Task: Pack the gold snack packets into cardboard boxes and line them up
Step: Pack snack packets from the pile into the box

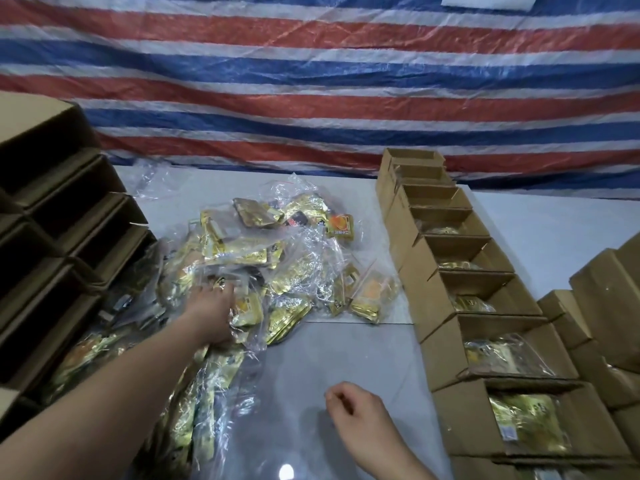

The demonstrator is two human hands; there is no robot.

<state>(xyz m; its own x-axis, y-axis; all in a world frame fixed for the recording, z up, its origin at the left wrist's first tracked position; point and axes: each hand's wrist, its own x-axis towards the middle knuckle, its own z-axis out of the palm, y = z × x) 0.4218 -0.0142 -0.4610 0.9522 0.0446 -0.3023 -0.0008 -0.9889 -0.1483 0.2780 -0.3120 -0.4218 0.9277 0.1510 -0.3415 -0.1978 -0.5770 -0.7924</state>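
Note:
A heap of gold snack packets (pixel 242 251) in clear plastic bags covers the left and middle of the grey table (pixel 346 351). My left hand (pixel 211 313) reaches into the heap and its fingers are curled round a bagged gold packet (pixel 225 284). Above the bare table near the front hovers my right hand (pixel 349 407), fingers loosely curled and holding nothing. A row of open cardboard boxes (pixel 460 271) runs along the right, from the back to the front. Several hold gold packets, such as the nearest one (pixel 530 424).
Stacked empty cardboard boxes (pixel 59 220) stand on the left, openings facing the table. More closed cartons (pixel 602 317) sit at the far right. A red, white and blue striped tarp (pixel 311 81) hangs behind the table. Loose clear bags (pixel 156 178) lie at the back left.

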